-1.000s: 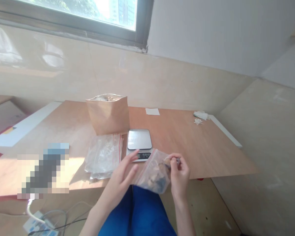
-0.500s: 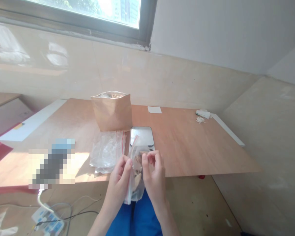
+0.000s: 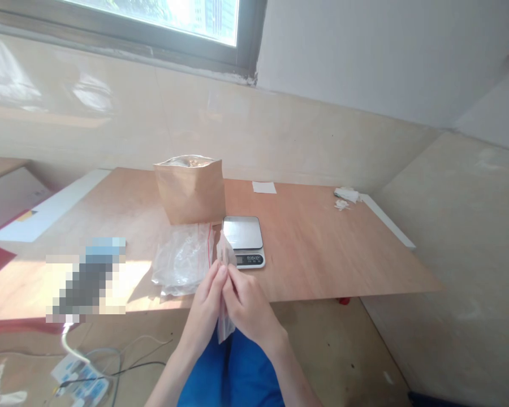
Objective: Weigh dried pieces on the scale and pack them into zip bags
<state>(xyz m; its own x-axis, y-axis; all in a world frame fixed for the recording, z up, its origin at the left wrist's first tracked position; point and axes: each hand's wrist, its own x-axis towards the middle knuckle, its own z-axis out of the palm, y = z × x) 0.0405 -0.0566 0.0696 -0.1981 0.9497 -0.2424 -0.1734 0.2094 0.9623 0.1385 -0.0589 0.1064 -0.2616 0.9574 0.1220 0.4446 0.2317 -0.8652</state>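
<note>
A small clear zip bag with a red seal strip and brownish pieces inside stands edge-on between my two hands, just in front of the table's near edge. My left hand pinches its top from the left. My right hand pinches it from the right, fingertips meeting the left ones. Behind the bag sits a small digital kitchen scale with a bare steel platform. Left of the scale lies a pile of empty clear zip bags. An open brown paper bag with contents stands behind them.
The wooden table carries a white paper slip at the back and white scraps at the far right. A blurred-out object lies at the left. Cables and a power strip lie on the floor.
The bag went from lying slanted in my right hand alone to upright between both hands, and the hands have closed together on its top and moved left, nearer the body.
</note>
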